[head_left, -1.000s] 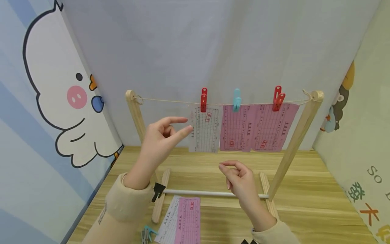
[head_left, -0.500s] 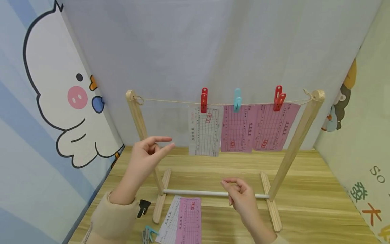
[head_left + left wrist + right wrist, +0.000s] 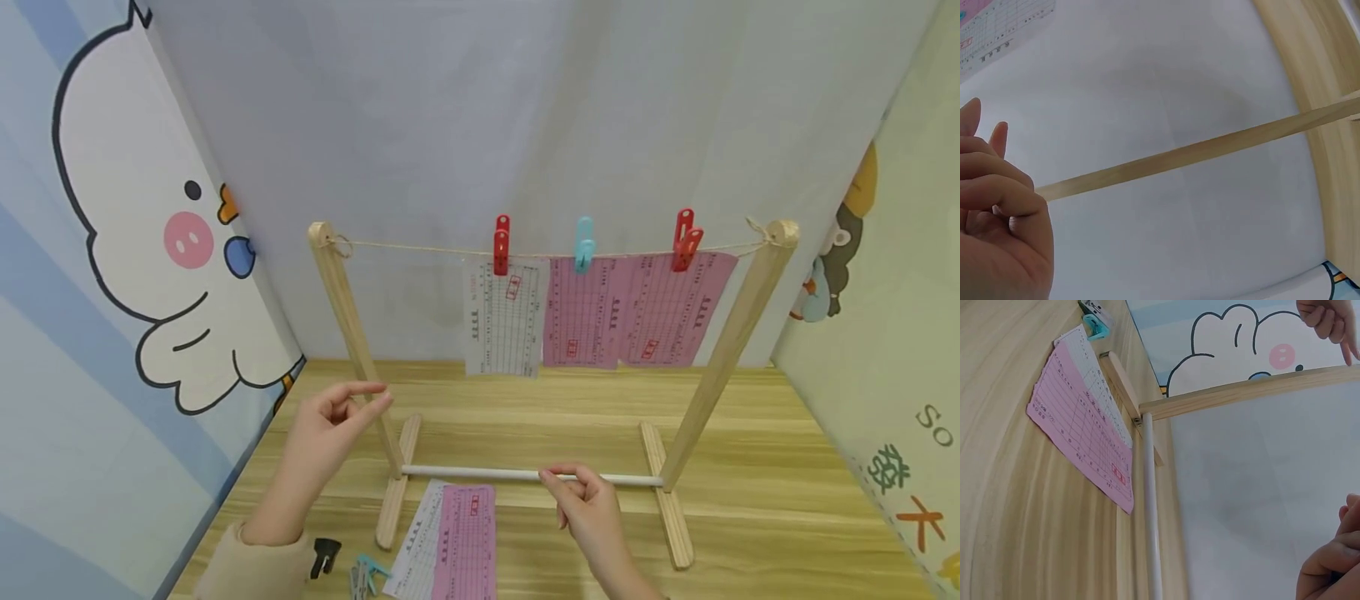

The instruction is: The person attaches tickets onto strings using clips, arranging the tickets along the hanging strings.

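A white slip (image 3: 504, 333) hangs by a red clip (image 3: 502, 246) from a cord (image 3: 420, 247), at about 2 o'clock from the left grip (image 3: 324, 429) and 11 o'clock from the right grip (image 3: 588, 504), well apart from both. The left grip holds nothing, its thumb and index finger stretched out with a gap between the tips; the right grip is loosely curled, thumb and index close together, nothing visible in it. At the slip's 3 o'clock hang a middle pink sheet (image 3: 579, 312) under a light-blue clip (image 3: 584, 246) and an outer pink sheet (image 3: 675, 317) under a second red clip (image 3: 686, 242). On the desk (image 3: 772, 500), a loose pink sheet (image 3: 465, 542) partly covers a loose white sheet (image 3: 418, 537), at 4 o'clock from the left grip and nearly 9 from the right. A black clip (image 3: 326, 557) lies at the left grip's 6 o'clock, a turquoise clip (image 3: 372, 567) at 5. In the head view, the left grip's fingertips overlap the left post (image 3: 346, 317); touching or not, I cannot tell. The sheets' printed rows are too small to read; the wall at the right grip's 3 o'clock shows "SO", 發 and 大.
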A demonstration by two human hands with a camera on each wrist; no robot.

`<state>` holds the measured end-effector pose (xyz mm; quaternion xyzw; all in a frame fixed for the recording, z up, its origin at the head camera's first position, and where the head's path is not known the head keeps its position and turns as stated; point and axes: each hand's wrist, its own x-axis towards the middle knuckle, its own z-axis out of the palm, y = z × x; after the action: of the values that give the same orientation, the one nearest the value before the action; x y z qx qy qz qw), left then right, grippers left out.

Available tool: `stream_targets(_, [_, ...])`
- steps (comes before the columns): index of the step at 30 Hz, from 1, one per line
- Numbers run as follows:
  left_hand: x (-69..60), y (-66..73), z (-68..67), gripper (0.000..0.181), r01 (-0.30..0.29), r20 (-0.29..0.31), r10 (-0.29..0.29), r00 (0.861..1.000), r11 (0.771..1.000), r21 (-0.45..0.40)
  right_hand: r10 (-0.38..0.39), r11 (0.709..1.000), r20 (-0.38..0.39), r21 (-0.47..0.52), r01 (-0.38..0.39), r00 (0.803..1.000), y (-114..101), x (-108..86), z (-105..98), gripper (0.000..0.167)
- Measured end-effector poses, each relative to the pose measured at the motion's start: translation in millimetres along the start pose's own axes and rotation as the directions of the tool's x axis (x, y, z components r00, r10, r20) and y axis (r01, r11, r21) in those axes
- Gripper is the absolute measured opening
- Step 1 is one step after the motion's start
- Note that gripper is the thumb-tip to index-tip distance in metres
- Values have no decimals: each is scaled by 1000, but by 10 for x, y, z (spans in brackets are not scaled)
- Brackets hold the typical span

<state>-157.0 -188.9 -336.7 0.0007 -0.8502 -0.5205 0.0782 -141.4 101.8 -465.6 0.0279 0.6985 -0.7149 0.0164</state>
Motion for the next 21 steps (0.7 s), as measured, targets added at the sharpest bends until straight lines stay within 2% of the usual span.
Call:
stream_targets(6, [-89, -232, 36, 32, 39, -16, -38, 999, 999, 8, 37, 999, 2, -6, -37, 999, 146, -27, -4, 29])
stream_targets(8, [-133, -312, 51, 34, 71, -16, -70, 997, 997, 9, 62, 998, 7, -6, -62, 998, 201, -29, 6, 29])
stream_targets(14, [-266, -556, 96, 39, 179, -22, -180, 983, 984, -19, 116, 993, 8, -19, -116, 993, 368, -30, 37, 30])
stream_targets(21, [-364, -754, 146, 38, 242, -53, -246, 968, 968, -65, 119, 991, 26, -56, -118, 993, 499, -46, 63, 27])
